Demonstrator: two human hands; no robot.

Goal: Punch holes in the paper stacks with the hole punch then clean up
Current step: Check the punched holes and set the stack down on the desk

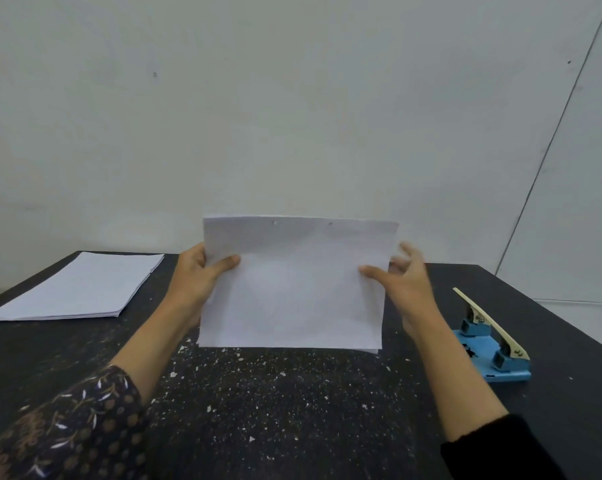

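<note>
A thin stack of white paper [296, 289] stands upright on its lower edge at the middle of the dark table [84, 355]. Two punched holes show near its top edge. My left hand [202, 271] grips its left side, thumb on the front. My right hand [401, 282] is at the right side with fingers spread and blurred, the thumb tip touching the sheet's front. A blue hole punch [490, 344] with a cream lever sits on the table to the right, apart from both hands.
A second, flat stack of white paper [81, 287] lies at the table's far left. Many small white paper bits [258, 393] are scattered over the table in front of me. A pale wall rises behind the table.
</note>
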